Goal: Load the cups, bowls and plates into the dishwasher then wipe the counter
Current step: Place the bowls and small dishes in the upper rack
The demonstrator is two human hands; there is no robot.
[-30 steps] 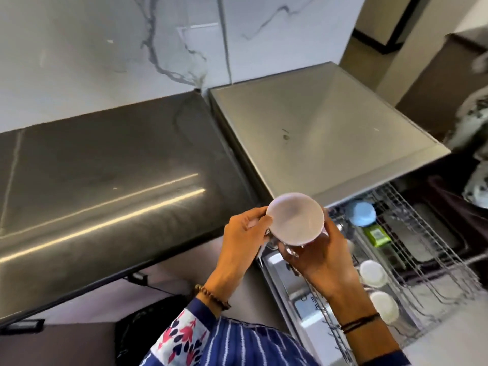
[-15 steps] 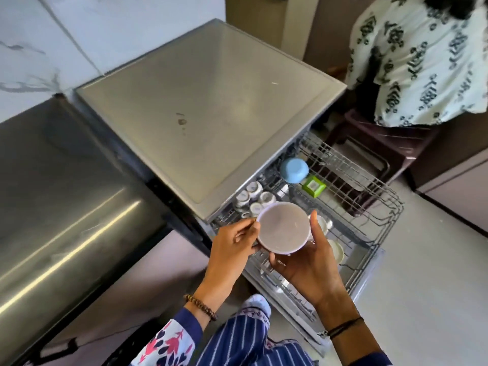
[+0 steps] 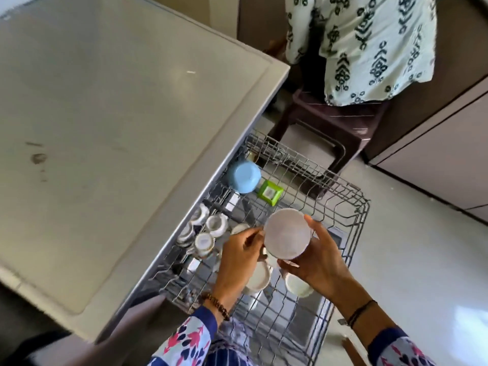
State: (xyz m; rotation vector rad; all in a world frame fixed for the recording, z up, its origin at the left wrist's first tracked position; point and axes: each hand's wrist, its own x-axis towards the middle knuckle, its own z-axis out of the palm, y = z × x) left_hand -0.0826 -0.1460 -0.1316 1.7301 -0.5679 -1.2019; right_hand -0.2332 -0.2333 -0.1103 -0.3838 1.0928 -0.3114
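I hold a white bowl [image 3: 287, 233] upside down, its base toward me, over the pulled-out wire rack [image 3: 340, 204] of the dishwasher. My left hand [image 3: 239, 256] grips its left rim and my right hand [image 3: 315, 260] grips its right side. In the rack lie several small white cups [image 3: 208, 233] at the left, a blue bowl [image 3: 244, 176] at the back, a green square item [image 3: 270, 192] beside it, and two white bowls [image 3: 297, 285] under my hands, partly hidden.
The dishwasher's grey top [image 3: 118, 122] fills the left of the view. Another person in a patterned white top [image 3: 369, 43] stands behind a dark brown stool [image 3: 330, 133], just beyond the rack. Pale floor [image 3: 422, 260] lies to the right.
My view has swung right from the steel counter to the dishwasher. Both hands carried the white bowl right and down, from above the counter's edge to over the rack.
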